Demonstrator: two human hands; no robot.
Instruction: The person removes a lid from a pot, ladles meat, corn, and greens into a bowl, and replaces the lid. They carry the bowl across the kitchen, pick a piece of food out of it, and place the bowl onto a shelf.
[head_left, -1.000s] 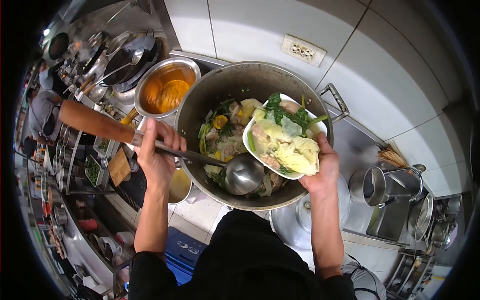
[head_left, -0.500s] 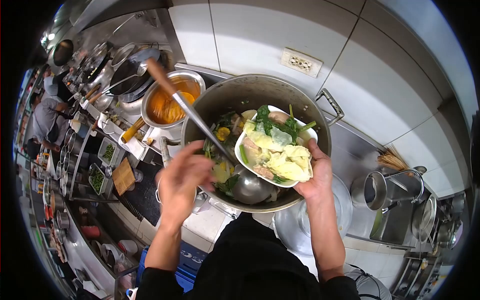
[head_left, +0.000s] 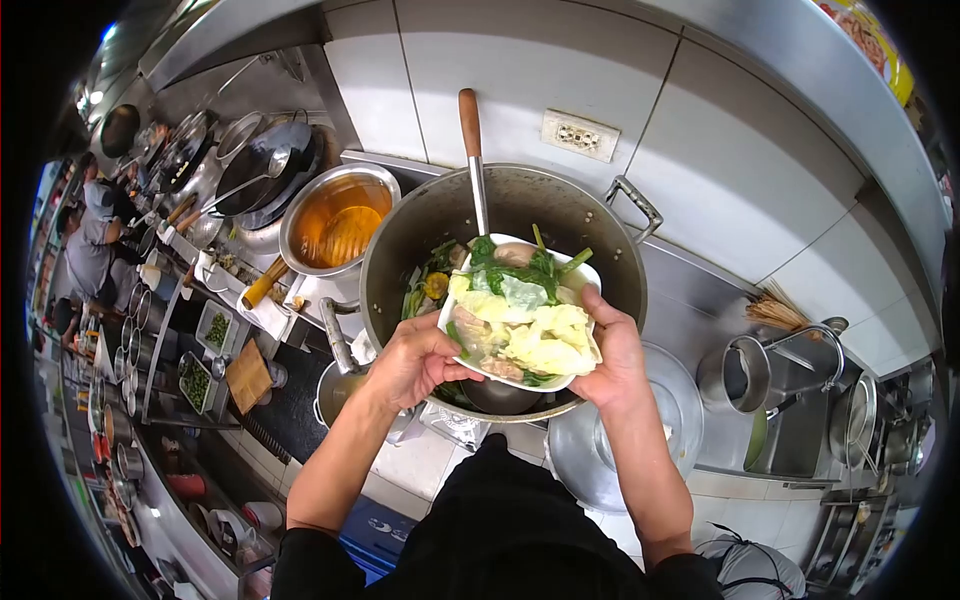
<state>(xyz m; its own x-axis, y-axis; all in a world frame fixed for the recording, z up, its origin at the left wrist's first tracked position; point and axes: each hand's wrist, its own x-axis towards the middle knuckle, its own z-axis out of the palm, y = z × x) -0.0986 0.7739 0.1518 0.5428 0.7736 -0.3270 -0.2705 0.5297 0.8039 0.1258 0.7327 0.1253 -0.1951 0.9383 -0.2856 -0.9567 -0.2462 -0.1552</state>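
Observation:
A white bowl (head_left: 592,268) of soup with cabbage (head_left: 545,335), dark leafy greens and pieces of meat is held over a large metal pot (head_left: 628,250). My left hand (head_left: 420,355) grips the bowl's left rim, thumb on top. On the right side, my right hand (head_left: 612,352) is closed round the rim, its fingers partly hidden underneath. A ladle (head_left: 475,150) with a wooden handle leans against the pot's far wall, its scoop mostly hidden below the bowl. Vegetables (head_left: 432,285) show inside the pot at the left.
A metal basin of orange liquid (head_left: 345,225) stands left of the pot. A large round lid (head_left: 670,420) lies to the right, before a sink with a saucepan (head_left: 735,375). Woks (head_left: 260,175) and trays of chopped greens (head_left: 195,380) are farther left. A person in grey (head_left: 88,250) works there.
My left hand has let go of the ladle and taken the bowl's left side. The ladle now leans on the pot's far rim. The bowl sits slightly lower and further left in view.

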